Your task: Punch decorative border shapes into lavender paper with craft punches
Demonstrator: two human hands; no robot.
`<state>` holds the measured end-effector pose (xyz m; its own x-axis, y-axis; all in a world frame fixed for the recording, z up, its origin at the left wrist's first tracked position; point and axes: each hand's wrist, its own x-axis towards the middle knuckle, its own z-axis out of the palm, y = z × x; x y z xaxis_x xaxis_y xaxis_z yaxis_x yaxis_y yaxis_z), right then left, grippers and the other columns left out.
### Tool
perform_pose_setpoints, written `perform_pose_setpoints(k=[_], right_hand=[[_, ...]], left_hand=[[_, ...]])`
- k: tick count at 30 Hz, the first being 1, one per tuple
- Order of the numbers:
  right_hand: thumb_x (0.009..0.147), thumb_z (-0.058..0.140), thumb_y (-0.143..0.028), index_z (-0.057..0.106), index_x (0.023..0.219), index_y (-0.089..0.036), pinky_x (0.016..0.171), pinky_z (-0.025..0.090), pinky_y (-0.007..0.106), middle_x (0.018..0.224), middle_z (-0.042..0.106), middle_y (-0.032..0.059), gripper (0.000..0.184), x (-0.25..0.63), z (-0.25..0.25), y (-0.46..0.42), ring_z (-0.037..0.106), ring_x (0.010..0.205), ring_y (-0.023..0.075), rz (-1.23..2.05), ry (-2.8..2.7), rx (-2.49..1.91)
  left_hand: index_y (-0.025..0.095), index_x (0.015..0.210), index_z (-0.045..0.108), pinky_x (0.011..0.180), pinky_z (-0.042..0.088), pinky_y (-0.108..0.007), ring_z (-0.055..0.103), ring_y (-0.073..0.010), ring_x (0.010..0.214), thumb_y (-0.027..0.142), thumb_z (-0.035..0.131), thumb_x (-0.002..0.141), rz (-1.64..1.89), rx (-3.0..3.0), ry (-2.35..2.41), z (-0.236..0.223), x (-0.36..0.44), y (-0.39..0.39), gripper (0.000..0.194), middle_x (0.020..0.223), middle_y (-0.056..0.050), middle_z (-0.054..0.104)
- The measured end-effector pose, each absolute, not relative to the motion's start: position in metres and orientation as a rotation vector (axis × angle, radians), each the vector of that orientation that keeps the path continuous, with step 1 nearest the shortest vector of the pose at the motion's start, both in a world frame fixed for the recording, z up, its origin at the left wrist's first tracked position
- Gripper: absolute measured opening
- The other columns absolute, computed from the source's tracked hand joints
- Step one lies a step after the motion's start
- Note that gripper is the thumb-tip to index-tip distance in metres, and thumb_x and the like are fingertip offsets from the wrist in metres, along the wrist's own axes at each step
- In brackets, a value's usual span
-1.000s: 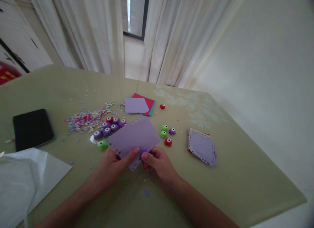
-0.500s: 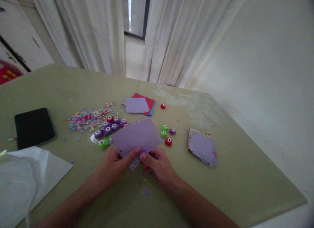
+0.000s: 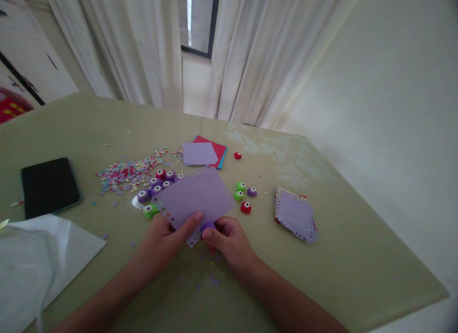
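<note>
My left hand [image 3: 162, 237] pinches the near edge of a lilac paper sheet [image 3: 195, 197] with small holes punched along its border. My right hand [image 3: 229, 240] is closed on a small purple craft punch [image 3: 208, 226] set at the sheet's near edge. Both hands hover just above the olive table [image 3: 343, 256]. Behind the sheet lies a cluster of purple, red and green punches [image 3: 157, 187]. A few more punches [image 3: 243, 194] sit to the right of the sheet.
A stack of punched-edge papers [image 3: 295, 213] lies to the right. Plain coloured sheets [image 3: 202, 153] sit further back. Confetti [image 3: 125, 173] is scattered at the left. A black tablet [image 3: 48, 186] and a white plastic bag [image 3: 39, 261] lie at the far left. Curtains hang behind.
The lilac sheet has tilted and shifted slightly left in my hands, and the purple punch under my right thumb now shows more at the sheet's near edge.
</note>
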<state>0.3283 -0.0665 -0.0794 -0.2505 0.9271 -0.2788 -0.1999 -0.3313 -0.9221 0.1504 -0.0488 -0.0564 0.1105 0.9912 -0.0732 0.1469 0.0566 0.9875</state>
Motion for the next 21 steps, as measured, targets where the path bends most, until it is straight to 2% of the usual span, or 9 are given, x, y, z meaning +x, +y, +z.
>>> perform_pose_setpoints(k=[3, 7, 9, 12, 14, 16, 18, 21], right_hand=[[0.066, 0.094, -0.071, 0.069, 0.083, -0.019, 0.05, 0.033, 0.025, 0.065, 0.055, -0.0044, 0.06, 0.336, -0.076, -0.062, 0.042, 0.054, 0.0098, 1.594, -1.015, -1.115], [0.078, 0.085, -0.071, 0.07, 0.097, -0.022, 0.051, 0.037, 0.025, 0.073, 0.064, -0.0014, 0.054, 0.367, -0.062, -0.046, 0.047, 0.055, 0.0123, 1.258, -1.039, -1.156], [0.085, 0.082, -0.064, 0.074, 0.098, -0.021, 0.058, 0.044, 0.028, 0.079, 0.067, 0.0019, 0.046, 0.391, -0.052, -0.036, 0.054, 0.062, 0.0151, 1.037, -1.219, -1.277], [0.088, 0.079, -0.054, 0.08, 0.108, -0.02, 0.072, 0.051, 0.034, 0.103, 0.073, 0.0098, 0.039, 0.426, -0.043, -0.024, 0.066, 0.08, 0.0214, 0.622, -1.498, -1.515], [0.087, 0.079, -0.053, 0.078, 0.114, -0.019, 0.074, 0.051, 0.036, 0.099, 0.075, 0.0099, 0.044, 0.442, -0.041, -0.02, 0.066, 0.079, 0.023, 0.426, -1.57, -1.666], [0.086, 0.079, -0.051, 0.076, 0.11, -0.017, 0.069, 0.048, 0.035, 0.084, 0.073, 0.0061, 0.042, 0.452, -0.042, -0.02, 0.065, 0.071, 0.0227, 0.355, -1.633, -1.815], [0.087, 0.078, -0.047, 0.074, 0.096, -0.018, 0.065, 0.043, 0.033, 0.074, 0.07, 0.0034, 0.03, 0.457, -0.045, -0.02, 0.064, 0.067, 0.0223, 0.361, -1.747, -1.932], [0.092, 0.072, -0.039, 0.073, 0.083, -0.02, 0.065, 0.041, 0.033, 0.075, 0.072, 0.0048, 0.022, 0.46, -0.049, -0.02, 0.065, 0.069, 0.0228, 0.409, -1.942, -1.983]], left_hand=[[0.021, 0.093, 0.082, 0.069, 0.066, -0.031, 0.082, -0.0274, 0.08, 0.048, 0.075, 0.088, 1.06, 1.259, 1.25, -0.054, 0.148, -0.048, 0.028, 0.09, -0.003, 0.089], [0.021, 0.098, 0.081, 0.074, 0.068, -0.033, 0.083, -0.0287, 0.087, 0.049, 0.078, 0.087, 1.122, 1.204, 1.26, -0.051, 0.148, -0.048, 0.03, 0.098, -0.004, 0.089], [0.02, 0.097, 0.081, 0.072, 0.068, -0.033, 0.083, -0.0283, 0.085, 0.05, 0.078, 0.087, 1.107, 1.19, 1.255, -0.049, 0.147, -0.049, 0.031, 0.097, -0.004, 0.089], [0.02, 0.094, 0.08, 0.071, 0.067, -0.032, 0.083, -0.0283, 0.085, 0.051, 0.078, 0.086, 1.098, 1.191, 1.244, -0.048, 0.146, -0.051, 0.032, 0.098, -0.005, 0.089], [0.02, 0.095, 0.081, 0.071, 0.067, -0.032, 0.083, -0.0285, 0.085, 0.052, 0.077, 0.087, 1.086, 1.207, 1.247, -0.048, 0.146, -0.052, 0.033, 0.098, -0.005, 0.089], [0.02, 0.095, 0.082, 0.069, 0.066, -0.033, 0.082, -0.0286, 0.083, 0.052, 0.076, 0.088, 1.069, 1.238, 1.255, -0.049, 0.146, -0.052, 0.033, 0.095, -0.005, 0.089], [0.02, 0.093, 0.082, 0.069, 0.065, -0.034, 0.081, -0.0288, 0.081, 0.052, 0.074, 0.09, 1.055, 1.282, 1.255, -0.051, 0.147, -0.052, 0.032, 0.092, -0.005, 0.088], [0.022, 0.092, 0.082, 0.074, 0.065, -0.037, 0.08, -0.0294, 0.084, 0.049, 0.07, 0.094, 1.058, 1.398, 1.241, -0.058, 0.15, -0.053, 0.03, 0.094, -0.006, 0.088]])
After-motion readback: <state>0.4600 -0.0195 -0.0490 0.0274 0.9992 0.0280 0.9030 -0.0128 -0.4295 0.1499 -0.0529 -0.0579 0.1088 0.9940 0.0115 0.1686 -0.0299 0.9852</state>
